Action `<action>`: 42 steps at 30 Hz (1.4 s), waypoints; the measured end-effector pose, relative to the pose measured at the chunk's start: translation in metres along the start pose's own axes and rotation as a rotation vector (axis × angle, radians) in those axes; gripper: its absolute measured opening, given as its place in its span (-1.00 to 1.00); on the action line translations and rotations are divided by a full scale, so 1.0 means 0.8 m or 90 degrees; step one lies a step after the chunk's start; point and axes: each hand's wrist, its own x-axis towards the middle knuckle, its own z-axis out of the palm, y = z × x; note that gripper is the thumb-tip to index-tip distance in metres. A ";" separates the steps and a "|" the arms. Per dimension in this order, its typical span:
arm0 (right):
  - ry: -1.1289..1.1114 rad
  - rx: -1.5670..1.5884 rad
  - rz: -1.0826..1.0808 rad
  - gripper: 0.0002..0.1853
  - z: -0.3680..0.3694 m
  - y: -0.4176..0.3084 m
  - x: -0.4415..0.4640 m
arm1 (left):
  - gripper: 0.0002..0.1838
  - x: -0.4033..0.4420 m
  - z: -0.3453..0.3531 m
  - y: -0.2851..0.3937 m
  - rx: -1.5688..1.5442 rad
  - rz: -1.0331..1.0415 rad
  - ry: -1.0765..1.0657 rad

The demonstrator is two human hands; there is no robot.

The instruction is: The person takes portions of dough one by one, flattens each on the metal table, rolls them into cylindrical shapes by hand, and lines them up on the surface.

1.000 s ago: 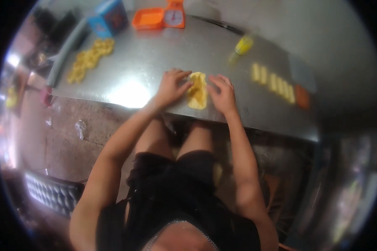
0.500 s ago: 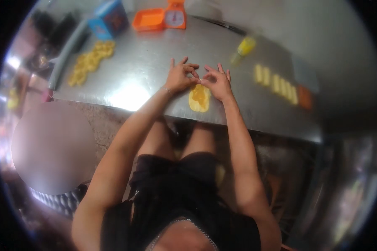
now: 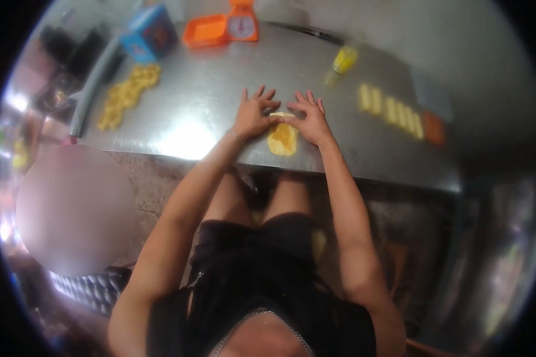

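A flat oval piece of yellow dough [image 3: 277, 148] with an orange filling spread on it lies on the metal table near its front edge. My left hand [image 3: 257, 117] is at the dough's far left edge, its thumb touching the dough and its other fingers stretched apart. Opposite it, my right hand [image 3: 309, 120] rests its thumb on the far right edge, fingers also spread. Both thumb tips nearly meet over the far end of the dough. Whether that edge is slightly folded is too blurred to tell.
Ring-shaped dough pieces [image 3: 125, 95] lie at the left, by a blue box [image 3: 149, 34]. Behind stands an orange kitchen scale [image 3: 242, 27] with an orange tray [image 3: 206, 32]. A yellow bottle [image 3: 345, 60] and several pale dough strips [image 3: 392, 110] are at the right.
Both hands have loosened from a thumb-and-finger pinch at the dough's far edge; the index fingers now stand away from the thumbs. The camera view has shifted slightly.
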 end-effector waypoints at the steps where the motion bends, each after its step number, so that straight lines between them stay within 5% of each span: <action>1: 0.001 0.000 0.000 -0.53 -0.003 -0.002 -0.002 | -0.60 -0.001 -0.005 0.001 0.000 0.001 0.000; 6: 0.034 0.135 0.004 -0.69 -0.005 0.013 -0.003 | -0.66 0.002 -0.013 -0.006 -0.101 -0.041 -0.049; 13: 0.040 0.013 -0.037 -0.73 -0.005 0.010 -0.015 | -0.73 -0.009 -0.027 0.002 -0.058 -0.035 -0.078; 25: -0.027 -0.113 -0.015 -0.82 -0.031 -0.029 0.000 | -0.74 0.017 -0.034 0.040 0.338 -0.088 -0.120; 33: -0.052 -0.077 0.050 -0.81 -0.032 -0.028 -0.017 | -0.64 0.012 -0.047 0.016 0.028 -0.202 -0.243; 36: -0.032 -0.105 0.039 -0.76 -0.015 -0.028 -0.010 | -0.57 0.012 -0.042 0.041 0.147 -0.209 -0.200; 42: 0.024 -0.049 0.038 -0.65 -0.001 -0.012 -0.004 | -0.49 0.000 -0.027 0.011 0.075 -0.093 -0.046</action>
